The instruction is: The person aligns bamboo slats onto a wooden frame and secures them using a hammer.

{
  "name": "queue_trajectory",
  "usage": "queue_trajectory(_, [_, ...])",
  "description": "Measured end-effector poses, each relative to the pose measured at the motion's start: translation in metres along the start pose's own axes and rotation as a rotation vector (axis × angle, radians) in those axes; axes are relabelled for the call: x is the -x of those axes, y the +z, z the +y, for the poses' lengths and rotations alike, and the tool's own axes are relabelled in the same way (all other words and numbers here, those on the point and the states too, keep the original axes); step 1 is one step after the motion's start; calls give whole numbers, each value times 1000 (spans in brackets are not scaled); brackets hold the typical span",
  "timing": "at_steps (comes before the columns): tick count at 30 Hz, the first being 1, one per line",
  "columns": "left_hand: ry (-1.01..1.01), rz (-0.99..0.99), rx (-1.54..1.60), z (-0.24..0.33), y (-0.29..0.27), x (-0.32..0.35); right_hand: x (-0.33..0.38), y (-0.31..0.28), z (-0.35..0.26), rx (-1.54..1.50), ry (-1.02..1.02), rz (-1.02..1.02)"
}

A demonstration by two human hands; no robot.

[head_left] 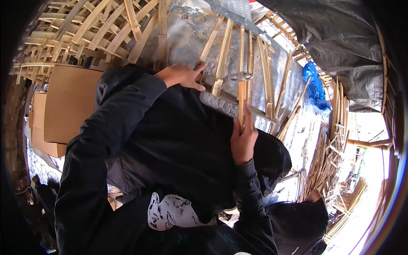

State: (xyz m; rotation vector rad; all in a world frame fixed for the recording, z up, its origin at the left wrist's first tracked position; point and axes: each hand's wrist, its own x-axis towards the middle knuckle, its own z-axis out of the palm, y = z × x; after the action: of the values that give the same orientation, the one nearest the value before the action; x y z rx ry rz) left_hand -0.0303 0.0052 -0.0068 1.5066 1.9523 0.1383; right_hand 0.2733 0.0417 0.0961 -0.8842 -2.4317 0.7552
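Observation:
My right hand point(245, 142) is wrapped around the wooden handle of a hammer point(242, 95), held upright with its metal head above the hand. The head overlaps the slats of a bamboo frame point(222, 55), made of several long pale strips fanning away from a crosspiece. At the left end of that crosspiece is my left hand point(180, 75), thumb and forefinger on either side of it; its other fingers are hidden. The near end of the frame lies close to my knees, which are covered in black cloth point(178, 131).
Cardboard boxes point(70, 104) stand at the left, below a woven bamboo lattice point(89, 27). Under the frame is a grey sheet surface point(182, 32). Blue plastic point(315, 89) and a heap of bamboo strips point(329, 148) lie at the right, with a dark tarp point(340, 46) hanging above.

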Motion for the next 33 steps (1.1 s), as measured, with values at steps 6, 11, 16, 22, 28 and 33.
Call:
queue_trajectory(6, [15,36,-17,-3,0,0,0,-10,-1,-92,35,-205])
queue_trajectory(11, [20,8,-5,-3,-2,1,0,5,0,-21,-36,82])
queue_trajectory(16, [26,37,3,-6,3,4,-3,1,4,-17,0,-190])
queue_trajectory(22, [22,28,-41,0,1,0,2,8,1,11,-1,-20])
queue_trajectory(28, [-13,-10,7,-7,1,-1,-5,-5,-11,-67,86,-201])
queue_trajectory(33, [97,78,-24,-5,-2,6,4,6,3,57,-4,-122])
